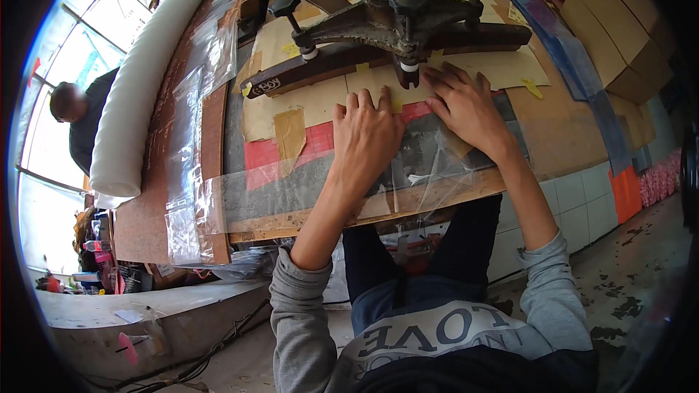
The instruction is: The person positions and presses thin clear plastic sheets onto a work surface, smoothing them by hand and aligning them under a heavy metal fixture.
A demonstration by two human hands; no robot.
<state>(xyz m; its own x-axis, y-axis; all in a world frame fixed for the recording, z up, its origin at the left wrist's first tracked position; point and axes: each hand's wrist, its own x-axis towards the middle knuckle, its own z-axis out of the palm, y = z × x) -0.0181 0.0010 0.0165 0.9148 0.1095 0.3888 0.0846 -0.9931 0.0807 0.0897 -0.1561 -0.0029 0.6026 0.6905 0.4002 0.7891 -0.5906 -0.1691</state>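
My left hand [368, 131] rests palm down on a pale cardboard sheet [306, 111], fingers stretched toward a dark metal bar. My right hand [466, 108] lies beside it to the right, fingers apart, just below the same bar [320, 68]. Neither hand grips anything that I can see. Over the bar stands a black metal press head [386, 25] with knobbed bolts, its nearest foot between my two hands. Red strips [273, 151] and a tan tape patch [290, 132] show on the work surface. What lies under my palms is hidden.
A white foam roll [137, 102] leans along the left of the table. Clear plastic film [186, 167] covers the boards there. Cardboard boxes [608, 14] stand at far right, behind a blue plastic strip [582, 80]. Another person [91, 116] is at the far left.
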